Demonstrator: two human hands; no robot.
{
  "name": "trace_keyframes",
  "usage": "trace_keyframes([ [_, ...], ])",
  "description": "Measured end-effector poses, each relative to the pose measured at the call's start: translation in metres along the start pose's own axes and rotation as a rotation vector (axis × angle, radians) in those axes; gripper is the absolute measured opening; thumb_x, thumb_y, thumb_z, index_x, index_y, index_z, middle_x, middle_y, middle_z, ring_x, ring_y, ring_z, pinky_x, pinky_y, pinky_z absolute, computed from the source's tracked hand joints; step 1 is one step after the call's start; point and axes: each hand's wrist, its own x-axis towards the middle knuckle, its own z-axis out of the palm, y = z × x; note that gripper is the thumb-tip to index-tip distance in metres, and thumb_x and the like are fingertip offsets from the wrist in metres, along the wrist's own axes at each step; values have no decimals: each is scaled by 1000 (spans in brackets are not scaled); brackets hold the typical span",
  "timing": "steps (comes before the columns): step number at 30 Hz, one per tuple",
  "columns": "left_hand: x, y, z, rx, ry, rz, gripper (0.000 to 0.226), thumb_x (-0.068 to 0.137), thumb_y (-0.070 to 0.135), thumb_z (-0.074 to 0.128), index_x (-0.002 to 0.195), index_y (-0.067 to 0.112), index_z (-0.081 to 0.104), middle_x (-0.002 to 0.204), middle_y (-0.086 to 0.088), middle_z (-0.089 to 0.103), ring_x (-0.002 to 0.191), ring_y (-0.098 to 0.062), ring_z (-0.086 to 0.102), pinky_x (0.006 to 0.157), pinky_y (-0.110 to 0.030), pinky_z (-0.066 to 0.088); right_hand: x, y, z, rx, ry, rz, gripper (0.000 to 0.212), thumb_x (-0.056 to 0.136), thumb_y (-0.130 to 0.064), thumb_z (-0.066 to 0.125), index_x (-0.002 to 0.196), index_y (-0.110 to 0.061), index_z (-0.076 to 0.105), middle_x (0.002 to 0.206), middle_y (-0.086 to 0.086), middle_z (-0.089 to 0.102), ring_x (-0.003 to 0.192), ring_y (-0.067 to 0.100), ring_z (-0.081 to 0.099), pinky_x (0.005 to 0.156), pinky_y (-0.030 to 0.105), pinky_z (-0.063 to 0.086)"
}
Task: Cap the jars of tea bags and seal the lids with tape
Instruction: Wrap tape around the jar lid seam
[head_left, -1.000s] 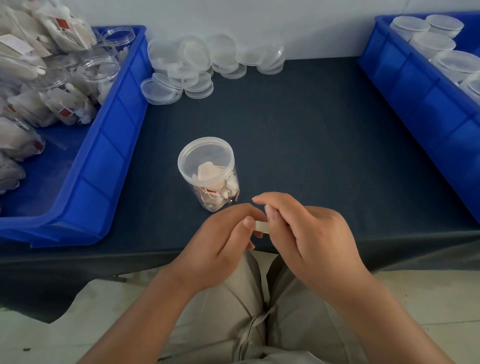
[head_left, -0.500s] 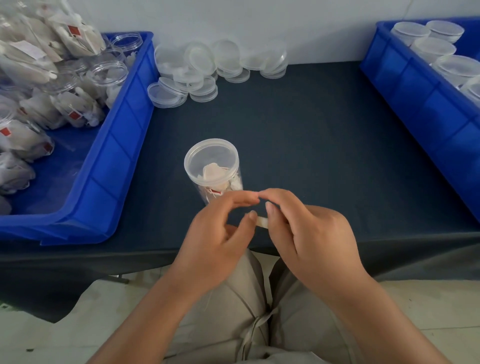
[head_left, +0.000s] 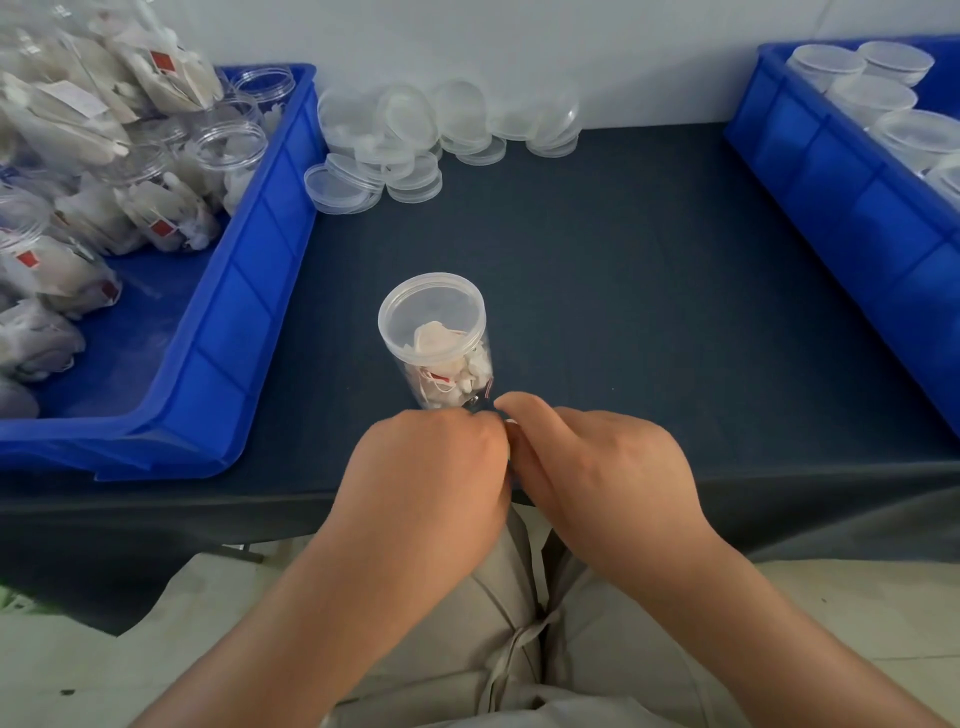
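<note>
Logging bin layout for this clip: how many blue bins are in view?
2. One blue bin sits at the left, holding uncapped jars and tea bags; the other at the right, holding capped jars. Both are cut off by the frame.

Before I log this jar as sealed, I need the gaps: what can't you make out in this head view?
- Tape: hidden between the left hand and right hand; no strip is clearly visible.
- Jar base: covered by both hands.
- Lid seam: too small to tell whether it is taped.
- Left bin: cut off by the frame edge.
</note>
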Motion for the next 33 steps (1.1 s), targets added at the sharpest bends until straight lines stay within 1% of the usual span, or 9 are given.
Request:
trace_keyframes([
  [3, 1, -3, -2, -3, -8, 29, 15, 106, 41, 43, 94, 31, 41, 89, 5, 62, 67, -19, 44, 49, -30, 16, -1, 0, 1, 22, -13, -4, 6, 89, -12, 75, 92, -17, 78, 51, -3, 46, 39, 22, 40, 34, 31, 32],
  [7, 2, -11, 0, -82, -22, 38, 23, 103, 44, 46, 86, 28, 47, 77, 7, 52, 67, -19, 50, 55, -32, 28, -3, -1, 0, 24, -7, 7, 11, 95, -15, 69, 86, -17, 75, 52, -3, 45, 40, 22, 39, 34, 34, 33],
  [16, 10, -24, 5, -282, -55, 75, 24, 96, 46, 57, 80, 28, 57, 68, 7, 59, 67, -15, 59, 55, -32, 43, -6, 2, 1, 74, 2, 6, 24, 103, -23, 56, 92, -17, 76, 55, -3, 49, 44, 21, 41, 37, 35, 35],
  [21, 9, -24, 10, -339, 40, 65, 23, 93, 47, 56, 81, 28, 61, 72, 9, 65, 67, -14, 61, 60, -35, 52, -7, 5, 1, 151, 3, 40, 34, 107, -27, 48, 103, -15, 79, 59, -3, 54, 45, 24, 46, 39, 39, 42],
  [25, 8, -28, 18, -359, 183, 55, 21, 90, 45, 59, 79, 29, 65, 73, 10, 67, 66, -14, 62, 56, -35, 51, -7, 7, -5, 297, 21, 119, 35, 107, -29, 47, 112, -14, 78, 62, -4, 58, 49, 22, 50, 44, 38, 42],
  [27, 7, -34, 22, -491, 235, 13, 12, 94, 38, 67, 84, 33, 72, 75, 16, 70, 67, -8, 64, 54, -26, 47, -8, 9, -10, 410, 11, 201, 35, 108, -31, 45, 116, -16, 76, 59, -7, 51, 49, 19, 47, 45, 39, 41],
  [29, 6, -37, 25, -745, 210, 4, 11, 98, 43, 67, 97, 38, 77, 85, 23, 74, 78, 0, 69, 60, -15, 47, -9, 11, -14, 468, -5, 248, 31, 109, -30, 47, 118, -19, 74, 56, -7, 46, 49, 19, 45, 46, 41, 40],
  [31, 5, -36, 25, -961, 128, 24, 21, 94, 56, 67, 107, 43, 77, 98, 27, 76, 95, 3, 72, 73, -11, 52, -9, 12, -16, 495, -20, 270, 27, 108, -25, 50, 119, -19, 74, 55, -5, 47, 49, 20, 45, 46, 41, 39],
  [33, 6, -35, 26, -1054, 66, 25, 25, 86, 64, 69, 101, 47, 79, 100, 24, 77, 100, -1, 73, 78, -14, 52, -9, 13, -17, 512, -41, 284, 27, 107, -24, 50, 119, -20, 74, 56, -3, 49, 50, 21, 46, 47, 40, 39],
])
